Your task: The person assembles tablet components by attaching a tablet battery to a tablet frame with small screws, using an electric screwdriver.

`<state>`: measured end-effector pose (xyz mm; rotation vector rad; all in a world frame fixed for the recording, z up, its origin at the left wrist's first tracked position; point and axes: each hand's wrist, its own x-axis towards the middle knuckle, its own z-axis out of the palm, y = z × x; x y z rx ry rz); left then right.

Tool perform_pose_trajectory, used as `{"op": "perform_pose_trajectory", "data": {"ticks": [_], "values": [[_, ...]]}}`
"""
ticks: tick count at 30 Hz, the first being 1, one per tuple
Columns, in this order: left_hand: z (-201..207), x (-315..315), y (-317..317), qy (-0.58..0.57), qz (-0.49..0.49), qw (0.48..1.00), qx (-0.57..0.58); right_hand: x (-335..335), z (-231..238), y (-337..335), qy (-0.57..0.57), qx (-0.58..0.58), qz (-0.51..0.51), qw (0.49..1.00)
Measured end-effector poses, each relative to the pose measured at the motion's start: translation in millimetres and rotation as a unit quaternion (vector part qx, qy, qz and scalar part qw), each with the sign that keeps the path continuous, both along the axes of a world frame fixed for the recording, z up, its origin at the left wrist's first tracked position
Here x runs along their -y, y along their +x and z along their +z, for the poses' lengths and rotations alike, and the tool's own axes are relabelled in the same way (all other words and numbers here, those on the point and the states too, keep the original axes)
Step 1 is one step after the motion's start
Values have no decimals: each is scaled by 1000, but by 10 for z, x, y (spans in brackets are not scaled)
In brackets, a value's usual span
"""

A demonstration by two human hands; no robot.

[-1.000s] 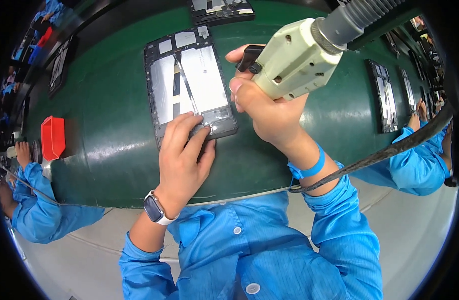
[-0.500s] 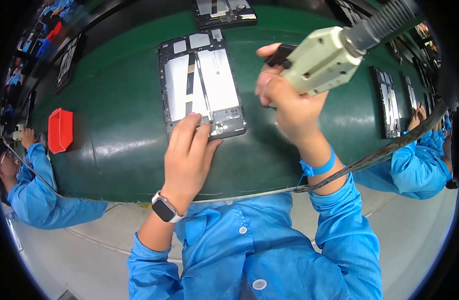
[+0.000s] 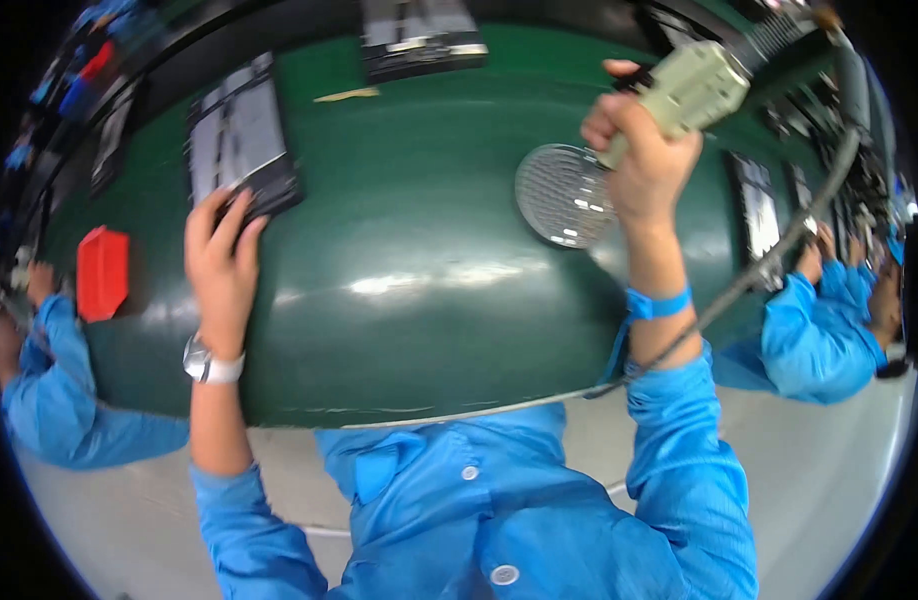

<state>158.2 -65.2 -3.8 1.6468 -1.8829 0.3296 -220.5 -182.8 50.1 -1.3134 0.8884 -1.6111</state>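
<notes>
At the left, the outstretched fingers of my left hand (image 3: 222, 260) rest on the near end of an opened tablet (image 3: 241, 135). Its thumb stands apart near that edge, and I see no grip around the tablet. My right hand (image 3: 647, 160) is closed around a pale green electric screwdriver (image 3: 694, 88), raised over the right side of the bench; its tip is hidden. Partly behind that hand lies a round, clear, textured dish (image 3: 559, 195) with small bright spots.
A red tray (image 3: 103, 274) stands on the green bench (image 3: 409, 340) at far left. Another opened tablet (image 3: 419, 35) lies at the back, near a yellowish strip (image 3: 347, 95). More devices (image 3: 754, 205) lie to the right. A dark cable (image 3: 749, 270) hangs beside my right arm. Co-workers sit on both sides.
My left hand and the tablet have moved left and away from me. My right hand has moved right and farther with the screwdriver. The round dish and yellowish strip have come into sight.
</notes>
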Motion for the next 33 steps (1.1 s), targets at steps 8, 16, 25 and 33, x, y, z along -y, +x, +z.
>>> {"op": "perform_pose_trajectory", "data": {"ticks": [8,16,25,33], "values": [[-117,141,91,-11,-9,997,-74,-136,-133,-28,7,-41,0,999],[-87,155,89,13,4,998,-62,-114,-163,-31,-26,-29,13,999],[-51,151,19,27,17,998,-59,-156,-166,-9,-35,-44,2,998],[63,165,-68,89,50,991,-86,-171,-142,1,-41,-42,7,998]]}}
